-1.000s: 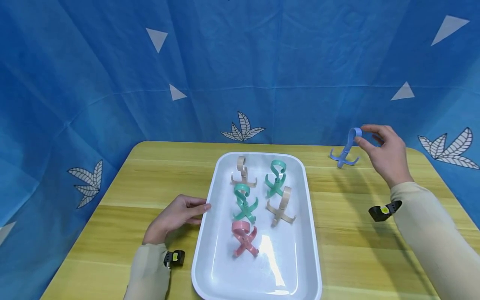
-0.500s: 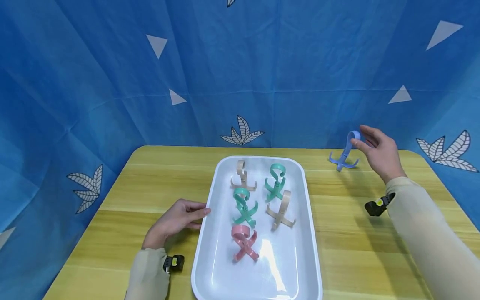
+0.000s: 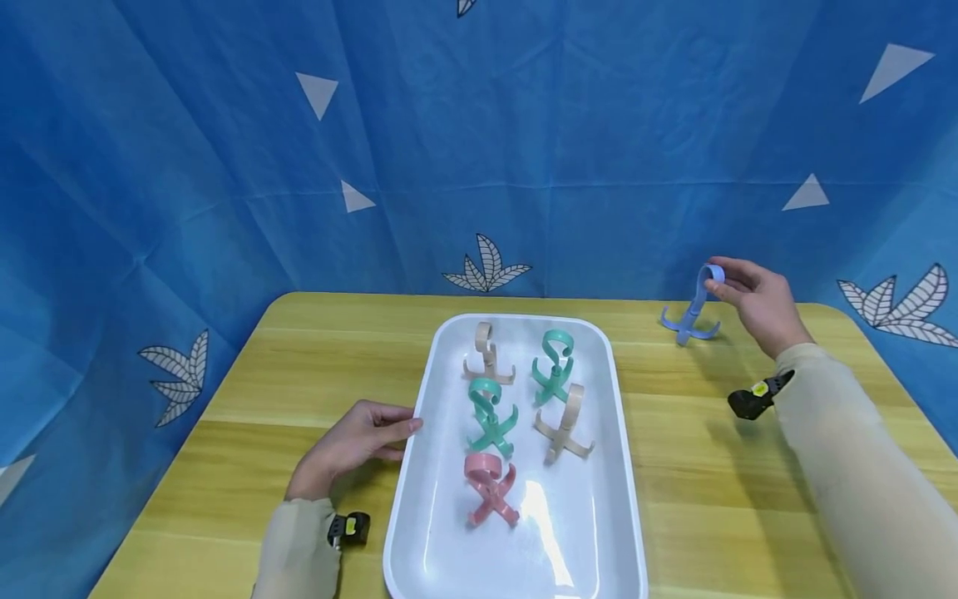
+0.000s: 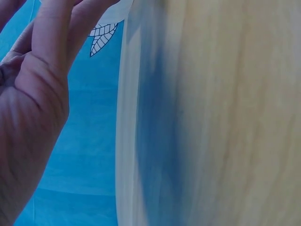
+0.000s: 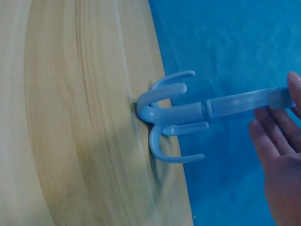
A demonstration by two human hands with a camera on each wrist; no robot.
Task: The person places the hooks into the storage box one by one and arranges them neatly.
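Note:
Near the table's back right, a blue four-pronged rotating hanger hook (image 3: 692, 314) stands prongs down, its curved strap at the top. My right hand (image 3: 756, 301) pinches that curved end between thumb and fingers. In the right wrist view the blue hook (image 5: 176, 113) lies sideways across the picture, its base at the wood and the hand (image 5: 287, 165) at the strap end. My left hand (image 3: 359, 437) holds the left rim of a white tray (image 3: 516, 566), thumb over the edge. In the left wrist view the left hand (image 4: 42, 80) shows at the upper left, fingertips cut off.
Inside the tray stand several similar hooks: green ones (image 3: 491, 424), beige ones (image 3: 565, 433) and a pink one (image 3: 491, 491). A wooden table (image 3: 299, 358) carries everything. Behind it hangs a blue curtain (image 3: 554, 125) with leaf prints.
My right hand's fingers loosened from the blue hook's curved end half a second ago and now close on it again. The hook stays in place. The left hand keeps its hold; the view shifts slightly.

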